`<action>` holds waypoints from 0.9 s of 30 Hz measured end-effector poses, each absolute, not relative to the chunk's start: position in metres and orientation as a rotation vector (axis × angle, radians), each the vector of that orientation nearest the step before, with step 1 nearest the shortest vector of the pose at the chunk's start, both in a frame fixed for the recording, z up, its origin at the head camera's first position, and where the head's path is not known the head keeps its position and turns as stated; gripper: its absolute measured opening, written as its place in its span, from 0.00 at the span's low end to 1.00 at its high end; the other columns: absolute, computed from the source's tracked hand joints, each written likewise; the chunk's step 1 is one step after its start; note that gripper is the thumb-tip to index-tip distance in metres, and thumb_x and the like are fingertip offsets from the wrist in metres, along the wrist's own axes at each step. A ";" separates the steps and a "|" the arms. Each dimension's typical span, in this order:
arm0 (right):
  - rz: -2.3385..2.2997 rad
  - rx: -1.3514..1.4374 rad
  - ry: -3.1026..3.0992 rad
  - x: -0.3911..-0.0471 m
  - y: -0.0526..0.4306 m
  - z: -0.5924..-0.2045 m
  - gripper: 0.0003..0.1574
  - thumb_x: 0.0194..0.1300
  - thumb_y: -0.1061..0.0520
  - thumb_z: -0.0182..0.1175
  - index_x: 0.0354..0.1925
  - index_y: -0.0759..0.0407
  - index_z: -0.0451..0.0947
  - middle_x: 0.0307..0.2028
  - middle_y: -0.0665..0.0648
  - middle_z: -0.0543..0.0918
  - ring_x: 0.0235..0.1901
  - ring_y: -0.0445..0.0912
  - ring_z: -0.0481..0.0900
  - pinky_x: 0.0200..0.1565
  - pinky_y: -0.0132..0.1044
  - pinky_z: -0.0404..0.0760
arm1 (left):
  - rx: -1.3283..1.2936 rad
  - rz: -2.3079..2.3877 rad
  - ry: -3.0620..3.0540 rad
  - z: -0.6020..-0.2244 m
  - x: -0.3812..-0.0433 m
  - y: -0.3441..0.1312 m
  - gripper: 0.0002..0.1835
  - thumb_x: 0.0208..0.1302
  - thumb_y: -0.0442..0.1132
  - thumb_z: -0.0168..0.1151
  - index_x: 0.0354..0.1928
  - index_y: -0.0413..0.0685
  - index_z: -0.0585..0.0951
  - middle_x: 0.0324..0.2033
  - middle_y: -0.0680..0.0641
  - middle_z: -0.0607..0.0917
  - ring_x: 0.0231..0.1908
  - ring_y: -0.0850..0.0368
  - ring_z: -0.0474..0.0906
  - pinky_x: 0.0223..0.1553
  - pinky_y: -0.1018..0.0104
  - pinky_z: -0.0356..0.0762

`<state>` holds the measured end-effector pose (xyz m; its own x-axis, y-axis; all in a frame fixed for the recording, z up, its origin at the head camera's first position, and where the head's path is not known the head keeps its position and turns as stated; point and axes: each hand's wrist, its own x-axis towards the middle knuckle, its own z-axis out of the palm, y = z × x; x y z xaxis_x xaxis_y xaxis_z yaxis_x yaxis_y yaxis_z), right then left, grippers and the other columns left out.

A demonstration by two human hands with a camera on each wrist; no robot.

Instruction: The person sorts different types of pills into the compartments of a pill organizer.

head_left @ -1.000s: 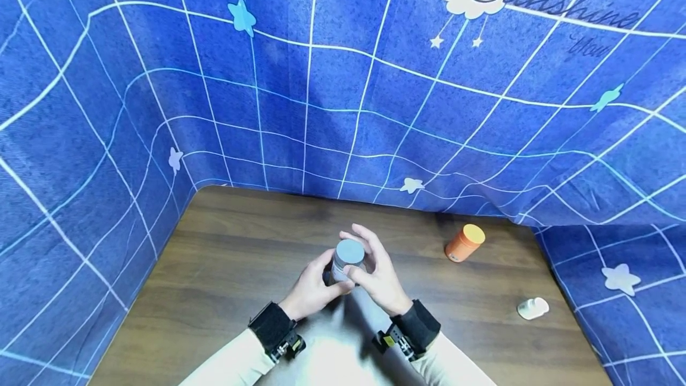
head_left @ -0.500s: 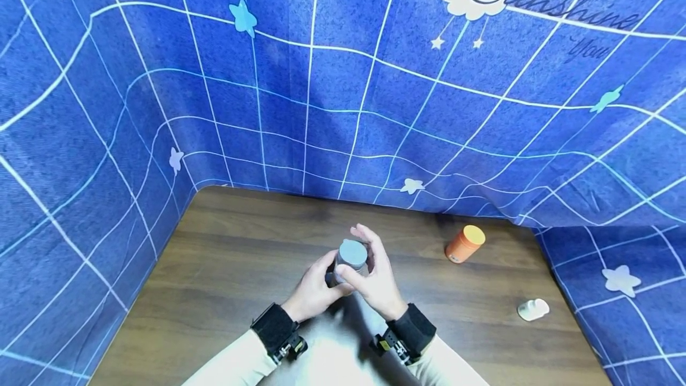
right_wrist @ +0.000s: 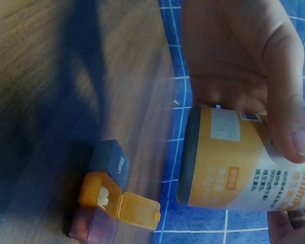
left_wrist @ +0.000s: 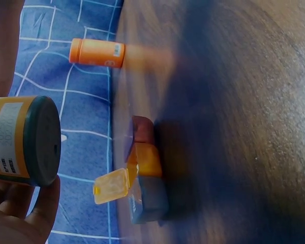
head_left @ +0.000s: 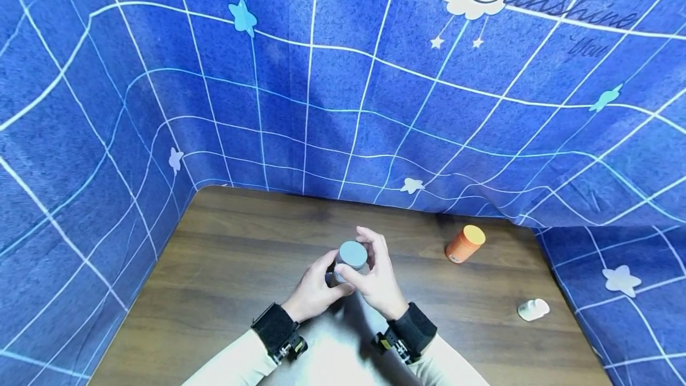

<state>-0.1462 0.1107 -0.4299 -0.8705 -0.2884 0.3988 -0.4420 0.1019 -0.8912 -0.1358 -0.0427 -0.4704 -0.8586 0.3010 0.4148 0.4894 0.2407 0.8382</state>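
Both hands hold an upright vitamin bottle (right_wrist: 244, 168) with an orange and white label and a dark base. My left hand (head_left: 316, 290) grips its body from the left, with the thumb across the label in the right wrist view. On the other side, my right hand (head_left: 379, 282) has thumb and fingers around the top, at the grey-green lid (head_left: 352, 253). Below the bottle, a pill box (right_wrist: 109, 162) with blue, orange and red compartments stands on the table. Its orange flap (right_wrist: 140, 211) is up, and whitish pills (right_wrist: 102, 197) lie inside. In the head view the hands mostly hide the box.
An orange bottle (head_left: 465, 244) stands at the back right of the wooden table (head_left: 241, 243). Farther right is a small white bottle (head_left: 533, 309). Blue patterned cloth (head_left: 332, 76) hangs along the table's back and sides.
The bottle and both hands have shifted slightly to the right. My right hand's fingers and thumb have moved a little around the lid. The other bottles have stayed put.
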 end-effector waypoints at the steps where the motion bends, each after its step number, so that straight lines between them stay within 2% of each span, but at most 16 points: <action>1: 1.886 0.777 -2.231 -0.146 0.110 -0.430 0.45 0.49 0.65 0.64 0.62 0.60 0.54 0.53 0.67 0.64 0.48 0.57 0.68 0.49 0.43 0.69 | -0.755 -1.670 -2.335 -0.471 -0.136 -0.043 0.30 0.51 0.42 0.66 0.57 0.47 0.67 0.48 0.47 0.76 0.48 0.56 0.69 0.49 0.56 0.71; 4: 1.927 0.883 -2.195 -0.146 0.111 -0.429 0.45 0.51 0.69 0.59 0.64 0.61 0.50 0.60 0.66 0.62 0.55 0.60 0.61 0.56 0.46 0.65 | -0.737 -1.665 -2.338 -0.471 -0.136 -0.043 0.31 0.50 0.43 0.67 0.56 0.47 0.67 0.48 0.47 0.76 0.48 0.56 0.69 0.49 0.55 0.71; 6: 1.944 0.938 -2.170 -0.146 0.112 -0.428 0.44 0.52 0.71 0.55 0.64 0.62 0.48 0.60 0.68 0.63 0.56 0.61 0.60 0.57 0.46 0.63 | -0.723 -1.665 -2.344 -0.471 -0.137 -0.044 0.31 0.50 0.43 0.67 0.56 0.47 0.67 0.48 0.47 0.77 0.47 0.56 0.70 0.48 0.55 0.71; 8: 1.940 0.942 -2.174 -0.147 0.113 -0.428 0.43 0.52 0.72 0.54 0.64 0.62 0.49 0.57 0.69 0.67 0.54 0.60 0.63 0.57 0.45 0.64 | -0.710 -1.673 -2.348 -0.471 -0.137 -0.045 0.31 0.50 0.43 0.67 0.56 0.48 0.67 0.48 0.47 0.76 0.47 0.57 0.70 0.48 0.55 0.71; 12: 1.907 0.829 -2.221 -0.146 0.113 -0.428 0.42 0.50 0.68 0.61 0.61 0.59 0.55 0.49 0.68 0.73 0.46 0.56 0.71 0.52 0.44 0.68 | -0.724 -1.658 -2.343 -0.471 -0.137 -0.046 0.31 0.50 0.43 0.67 0.57 0.48 0.67 0.48 0.47 0.77 0.47 0.57 0.70 0.48 0.54 0.72; 15: 1.853 0.737 -2.276 -0.145 0.112 -0.428 0.43 0.48 0.63 0.66 0.60 0.57 0.57 0.46 0.66 0.71 0.42 0.52 0.71 0.48 0.42 0.70 | -0.746 -1.638 -2.338 -0.472 -0.137 -0.045 0.31 0.51 0.42 0.66 0.57 0.48 0.67 0.48 0.47 0.76 0.48 0.56 0.70 0.49 0.55 0.71; 18: 1.818 0.763 -2.292 -0.143 0.111 -0.428 0.44 0.50 0.62 0.64 0.62 0.58 0.54 0.51 0.64 0.66 0.46 0.52 0.68 0.48 0.42 0.70 | -0.737 -1.631 -2.345 -0.471 -0.137 -0.044 0.30 0.51 0.42 0.66 0.56 0.47 0.67 0.48 0.47 0.76 0.48 0.56 0.69 0.50 0.55 0.70; 22: 1.889 0.927 -2.207 -0.145 0.113 -0.429 0.43 0.54 0.71 0.53 0.65 0.64 0.47 0.60 0.68 0.60 0.55 0.58 0.62 0.56 0.43 0.65 | -0.682 -1.647 -2.356 -0.470 -0.137 -0.045 0.30 0.49 0.42 0.67 0.55 0.47 0.68 0.46 0.47 0.77 0.46 0.56 0.70 0.47 0.54 0.71; 24: 1.921 0.966 -2.169 -0.145 0.114 -0.430 0.42 0.53 0.73 0.51 0.64 0.66 0.47 0.59 0.71 0.63 0.55 0.60 0.63 0.56 0.43 0.64 | -0.671 -1.652 -2.353 -0.474 -0.139 -0.046 0.30 0.48 0.42 0.68 0.55 0.47 0.69 0.45 0.47 0.78 0.45 0.56 0.71 0.45 0.54 0.72; 27: 1.916 0.899 -2.177 -0.145 0.114 -0.431 0.39 0.52 0.72 0.55 0.61 0.66 0.52 0.52 0.72 0.69 0.49 0.58 0.69 0.54 0.41 0.67 | -0.678 -1.635 -2.346 -0.486 -0.144 -0.046 0.31 0.48 0.43 0.68 0.56 0.50 0.68 0.45 0.48 0.78 0.44 0.57 0.71 0.44 0.55 0.73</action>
<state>-0.1449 0.1139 -0.4312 -0.8194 -0.3568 0.4485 -0.4902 0.0308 -0.8711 -0.1438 -0.0462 -0.4860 -0.8739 0.2526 0.4154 0.4771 0.2819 0.8324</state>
